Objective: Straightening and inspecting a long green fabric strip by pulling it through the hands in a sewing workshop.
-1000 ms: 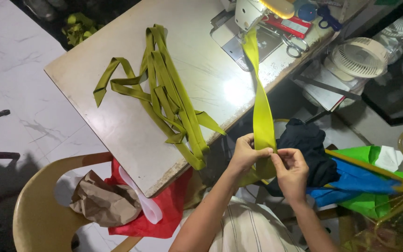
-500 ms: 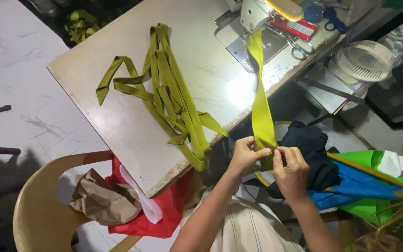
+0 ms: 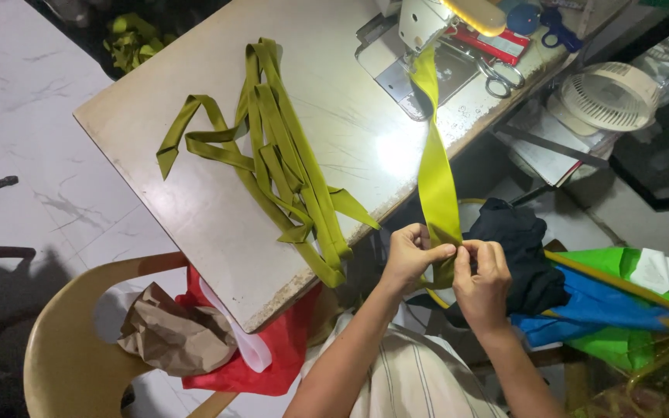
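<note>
An olive-green fabric strip (image 3: 435,166) runs from the sewing machine (image 3: 427,23) down off the table edge to my lap. My left hand (image 3: 410,251) pinches the strip's left edge with thumb and fingers. My right hand (image 3: 482,279) pinches it just to the right, the two hands touching around the strip. A pile of several more olive-green strips (image 3: 280,155) lies loose on the tabletop (image 3: 195,209), left of the hands.
Scissors (image 3: 497,77) lie by the machine. A small white fan (image 3: 609,97) stands at the right. Dark cloth (image 3: 524,248) and blue and green fabric (image 3: 621,310) lie right of my hands. A tan plastic chair (image 3: 71,333) holds red cloth and brown paper.
The view has shifted slightly. My hands stay on the strip at the same place, fingers working its edge; the strip remains stretched from the machine.
</note>
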